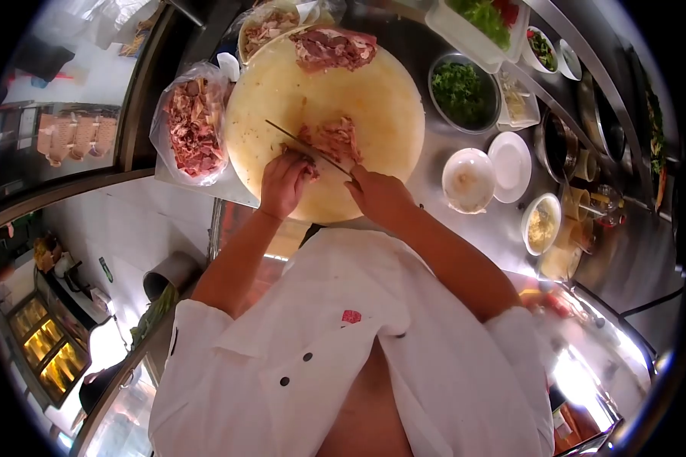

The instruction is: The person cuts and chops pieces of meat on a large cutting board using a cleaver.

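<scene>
My right hand [381, 196] is wrapped round the handle of a knife [307, 145], whose blade runs up and left across the round cutting board [389, 114]. Fingers bent, my left hand [283, 183] presses on a small piece of meat [310, 170] just below the blade. Cut meat [337, 140] lies in a loose pile on the blade's far side. A larger chunk of meat [334, 49] rests at the board's far edge. My left fingertips are partly hidden.
Left of the board is a plastic bag of chopped meat [194, 126]; another bag [267, 32] stands behind. To the right are a metal bowl of green herbs [465, 90], a white bowl [467, 180], a white plate [510, 167] and a bowl of minced yellowish food [541, 224].
</scene>
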`<state>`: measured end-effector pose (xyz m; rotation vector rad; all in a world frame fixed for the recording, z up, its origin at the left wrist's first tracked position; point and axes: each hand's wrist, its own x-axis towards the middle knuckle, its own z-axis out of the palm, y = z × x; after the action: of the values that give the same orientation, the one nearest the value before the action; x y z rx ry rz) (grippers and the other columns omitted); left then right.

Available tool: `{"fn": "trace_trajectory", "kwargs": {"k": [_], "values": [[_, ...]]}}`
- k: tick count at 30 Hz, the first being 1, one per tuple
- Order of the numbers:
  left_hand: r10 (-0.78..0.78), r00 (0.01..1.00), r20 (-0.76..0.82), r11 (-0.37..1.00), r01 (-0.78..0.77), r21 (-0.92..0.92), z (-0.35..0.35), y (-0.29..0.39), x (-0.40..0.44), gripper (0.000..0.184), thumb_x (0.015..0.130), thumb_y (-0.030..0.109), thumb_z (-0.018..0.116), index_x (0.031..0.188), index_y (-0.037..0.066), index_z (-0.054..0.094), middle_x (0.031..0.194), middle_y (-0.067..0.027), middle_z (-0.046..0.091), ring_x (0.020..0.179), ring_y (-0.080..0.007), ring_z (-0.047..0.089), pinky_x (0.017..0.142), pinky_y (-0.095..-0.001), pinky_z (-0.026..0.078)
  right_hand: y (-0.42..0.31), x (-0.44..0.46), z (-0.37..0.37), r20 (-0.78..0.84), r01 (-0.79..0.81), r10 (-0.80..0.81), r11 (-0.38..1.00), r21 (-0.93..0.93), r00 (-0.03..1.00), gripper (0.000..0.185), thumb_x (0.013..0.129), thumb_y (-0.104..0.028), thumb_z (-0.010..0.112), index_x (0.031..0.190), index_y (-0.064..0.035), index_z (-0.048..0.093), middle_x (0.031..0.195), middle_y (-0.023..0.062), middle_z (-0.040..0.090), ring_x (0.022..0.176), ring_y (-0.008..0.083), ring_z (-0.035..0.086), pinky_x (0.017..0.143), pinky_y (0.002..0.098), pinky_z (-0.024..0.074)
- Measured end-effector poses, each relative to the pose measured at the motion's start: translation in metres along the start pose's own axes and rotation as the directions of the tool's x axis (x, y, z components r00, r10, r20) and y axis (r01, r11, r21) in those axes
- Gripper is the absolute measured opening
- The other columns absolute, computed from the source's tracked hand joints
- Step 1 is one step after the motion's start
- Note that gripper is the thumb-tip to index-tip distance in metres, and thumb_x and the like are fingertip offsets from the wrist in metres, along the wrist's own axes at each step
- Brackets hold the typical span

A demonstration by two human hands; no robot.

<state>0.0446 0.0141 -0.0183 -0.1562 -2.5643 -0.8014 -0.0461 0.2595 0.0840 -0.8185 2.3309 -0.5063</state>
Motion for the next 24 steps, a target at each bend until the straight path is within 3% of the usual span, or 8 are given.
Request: {"fn": "trace_trajectory", "kwargs": {"k": [10, 16, 19, 24], "values": [[-0.017, 1.000, -0.007, 1.000, 0.017, 0.023, 0.003, 0.001, -0.007, 0.018, 0.090, 0.008, 0.075, 0.107, 0.007, 0.074, 0.112, -0.0101, 0.071, 0.107, -0.0358, 0.067, 0.092, -0.0473, 0.054, -0.019, -0.063, -0.038, 0.145, -0.104, 0.105, 0.994, -0.011, 0.984, 0.027, 0.110, -0.034, 0.055, 0.110, -0.0069, 0.055, 0.089, 0.0177, 0.072, 0.079, 0.0418, 0.071, 0.069, 0.0542, 0.0546], [-0.062, 0.998, 0.026, 0.998, 0.062, 0.010, 0.006, -0.005, -0.010, 0.015, 0.089, 0.008, 0.075, 0.104, 0.009, 0.072, 0.108, -0.0097, 0.071, 0.105, -0.0362, 0.067, 0.092, -0.0484, 0.053, -0.014, -0.029, -0.013, 0.140, -0.081, 0.081, 0.997, -0.005, 0.987, 0.029, 0.110, -0.036, 0.054, 0.112, -0.0068, 0.055, 0.091, 0.0173, 0.072, 0.080, 0.0425, 0.072, 0.070, 0.0545, 0.0557], [-0.005, 1.000, -0.003, 1.000, 0.005, 0.004, 0.004, -0.003, -0.001, 0.021, 0.087, 0.007, 0.077, 0.107, 0.008, 0.070, 0.102, -0.0120, 0.070, 0.095, -0.0382, 0.065, 0.084, -0.0493, 0.053, -0.010, -0.004, 0.007, 0.101, -0.038, 0.040, 0.999, -0.017, 0.994, 0.029, 0.110, -0.036, 0.053, 0.113, -0.0071, 0.055, 0.091, 0.0179, 0.073, 0.081, 0.0419, 0.072, 0.071, 0.0545, 0.0560], [-0.040, 0.999, 0.033, 0.999, 0.040, 0.010, 0.001, 0.002, -0.001, 0.016, 0.089, 0.009, 0.073, 0.106, 0.011, 0.071, 0.105, -0.0070, 0.070, 0.098, -0.0343, 0.066, 0.091, -0.0465, 0.051, -0.001, 0.004, 0.010, 0.035, -0.011, 0.010, 0.999, 0.037, 0.999, 0.031, 0.110, -0.037, 0.054, 0.112, -0.0063, 0.055, 0.089, 0.0195, 0.073, 0.082, 0.0424, 0.071, 0.070, 0.0545, 0.0553]]}}
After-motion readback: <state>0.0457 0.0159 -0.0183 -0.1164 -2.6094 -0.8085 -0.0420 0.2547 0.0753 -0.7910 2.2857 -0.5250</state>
